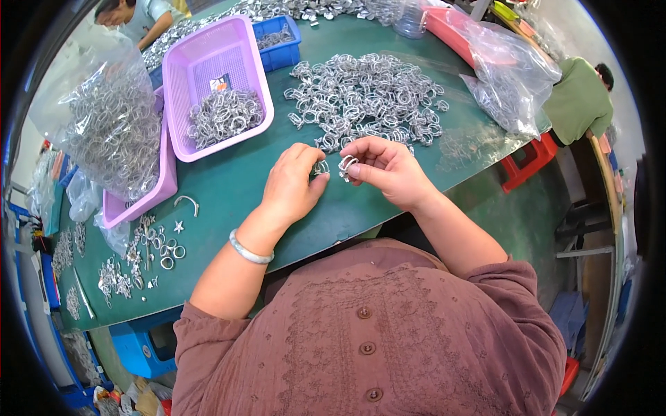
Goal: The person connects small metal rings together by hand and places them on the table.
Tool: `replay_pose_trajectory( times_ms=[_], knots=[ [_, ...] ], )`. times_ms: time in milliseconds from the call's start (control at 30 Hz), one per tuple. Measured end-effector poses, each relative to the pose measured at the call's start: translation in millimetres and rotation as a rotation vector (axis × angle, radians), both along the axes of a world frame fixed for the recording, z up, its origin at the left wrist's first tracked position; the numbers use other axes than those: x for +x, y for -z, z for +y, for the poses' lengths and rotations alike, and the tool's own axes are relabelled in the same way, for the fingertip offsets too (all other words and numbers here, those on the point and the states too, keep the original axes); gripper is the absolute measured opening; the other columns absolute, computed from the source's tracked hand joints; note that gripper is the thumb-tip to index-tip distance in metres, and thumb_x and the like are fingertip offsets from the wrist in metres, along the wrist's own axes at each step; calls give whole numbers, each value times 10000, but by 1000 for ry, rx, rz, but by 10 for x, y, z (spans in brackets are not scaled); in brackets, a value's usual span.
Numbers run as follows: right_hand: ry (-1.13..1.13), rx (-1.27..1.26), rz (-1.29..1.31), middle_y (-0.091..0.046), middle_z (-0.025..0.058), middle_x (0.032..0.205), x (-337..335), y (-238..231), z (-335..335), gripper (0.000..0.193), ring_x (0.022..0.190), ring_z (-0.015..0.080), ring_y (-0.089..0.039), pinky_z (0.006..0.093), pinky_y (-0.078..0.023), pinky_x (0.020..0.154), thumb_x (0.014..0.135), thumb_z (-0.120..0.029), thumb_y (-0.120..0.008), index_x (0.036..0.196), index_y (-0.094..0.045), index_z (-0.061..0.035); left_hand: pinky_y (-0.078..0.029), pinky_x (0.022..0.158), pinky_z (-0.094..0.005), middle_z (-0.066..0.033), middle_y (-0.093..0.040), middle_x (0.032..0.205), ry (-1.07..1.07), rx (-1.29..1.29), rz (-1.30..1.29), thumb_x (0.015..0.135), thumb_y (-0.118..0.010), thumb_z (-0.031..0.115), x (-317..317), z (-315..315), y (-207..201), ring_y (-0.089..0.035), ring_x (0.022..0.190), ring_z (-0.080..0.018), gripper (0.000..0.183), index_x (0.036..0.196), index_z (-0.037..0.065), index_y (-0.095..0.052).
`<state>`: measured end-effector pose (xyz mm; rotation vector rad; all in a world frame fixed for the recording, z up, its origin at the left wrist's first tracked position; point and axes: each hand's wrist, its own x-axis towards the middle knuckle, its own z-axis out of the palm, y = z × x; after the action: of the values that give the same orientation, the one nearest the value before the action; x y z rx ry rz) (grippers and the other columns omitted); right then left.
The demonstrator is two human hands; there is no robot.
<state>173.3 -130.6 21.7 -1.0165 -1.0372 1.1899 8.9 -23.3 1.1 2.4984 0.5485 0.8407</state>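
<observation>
Rings [348, 166] are being pinched by left hand [293, 179] and right hand [397, 175]. The twelve-o'clock pile [364, 93] is seemingly waiting; the eleven-o'clock basket [208, 55] is holding fewer.

Metal pieces [345, 167] partly hidden by the hands [394, 175]

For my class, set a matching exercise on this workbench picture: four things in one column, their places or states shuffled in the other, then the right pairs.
Column one:
1. right hand
2. pale bangle
3. red stool
4. large heap of silvery pieces

Column two:
A. around the left wrist
B. spread on the green table
C. pinching a small silvery piece
D. on the floor, right of the table

Pairs: 1-C, 2-A, 3-D, 4-B
</observation>
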Motion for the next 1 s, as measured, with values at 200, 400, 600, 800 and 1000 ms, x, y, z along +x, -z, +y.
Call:
replay_pose_trajectory(
  times_ms=[200, 400, 600, 800, 1000],
  knots=[
    [66, 4, 39, -607, 32, 854, 184, -41, -81, 246, 741, 90, -568, 238, -468, 654, 837, -62, -599, 1070, -548, -5, -463, 699, -363, -127, -557, 872, -10, -46, -15, 670, -677, 42, 8, 10, -6, -561, 813, -312, 262, 901, 33, -555],
    [409, 97, 56, -573, 29, 784, 1087, -389, -296, 207, 680, 142, -588, 274, -487, 599, 851, -49, -571, 1055, -549, -21, -463, 624, -236, -57, -530, 827, -21, -367, -166, 711, -678, 15, -3, 35, 85, -554, 742, -135, 231, 907, 20, -555],
    [529, 290, 220, -633, 73, 851, 1710, -749, -533, 123, 730, 167, -622, 287, -517, 654, 857, -56, -570, 978, -563, -36, -458, 636, -196, -11, -553, 827, 37, -731, -222, 779, -636, -3, -9, 35, 87, -541, 730, -71, 196, 948, 9, -537],
    [493, 324, 268, -636, 115, 895, 1838, -788, -607, 151, 744, 173, -621, 290, -515, 666, 860, -70, -572, 1009, -563, -50, -450, 670, -197, -4, -552, 840, 49, -805, -221, 794, -608, -18, 11, 51, 67, -533, 738, -68, 182, 957, 10, -532],
    [466, 324, 313, -634, 77, 856, 1777, -807, -567, 110, 728, 169, -615, 292, -501, 655, 865, -93, -567, 969, -567, -56, -463, 680, -199, -15, -564, 864, 27, -845, -251, 797, -611, -17, -1, 55, 84, -549, 755, -76, 225, 1007, -3, -530]
  ],
)
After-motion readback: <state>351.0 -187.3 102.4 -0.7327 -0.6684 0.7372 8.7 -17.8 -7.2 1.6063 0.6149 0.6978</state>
